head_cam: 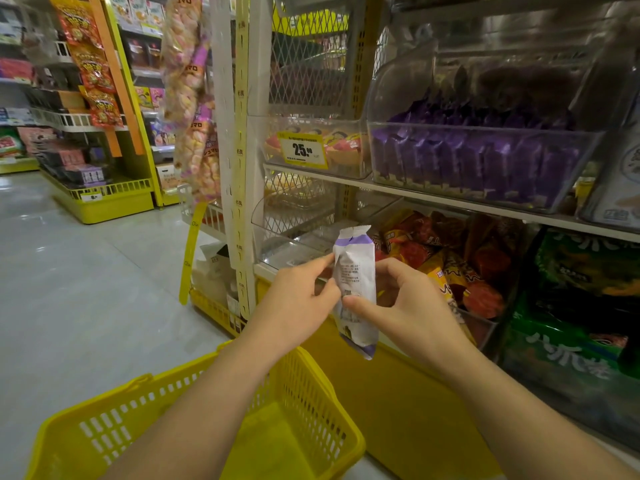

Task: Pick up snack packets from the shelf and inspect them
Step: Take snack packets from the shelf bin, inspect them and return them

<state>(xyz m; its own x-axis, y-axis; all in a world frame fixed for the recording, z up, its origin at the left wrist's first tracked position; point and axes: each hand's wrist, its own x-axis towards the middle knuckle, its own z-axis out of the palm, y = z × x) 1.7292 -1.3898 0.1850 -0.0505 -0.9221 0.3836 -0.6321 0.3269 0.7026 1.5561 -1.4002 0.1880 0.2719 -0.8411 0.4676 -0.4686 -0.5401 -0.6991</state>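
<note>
We pinch a white-and-purple snack packet (356, 289) between our left hand (298, 303) and right hand (408, 306), before the shelf (450, 199) edge, above a yellow basket (207, 427) on the pale tiled aisle floor (86, 271).

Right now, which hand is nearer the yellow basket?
Left. The left hand is up at the packet, directly above the basket rim; the right hand holds the packet further right, off the basket.

Glossy pale tiled floor (69, 271) runs between yellow-framed shop shelving (114, 202).
</note>
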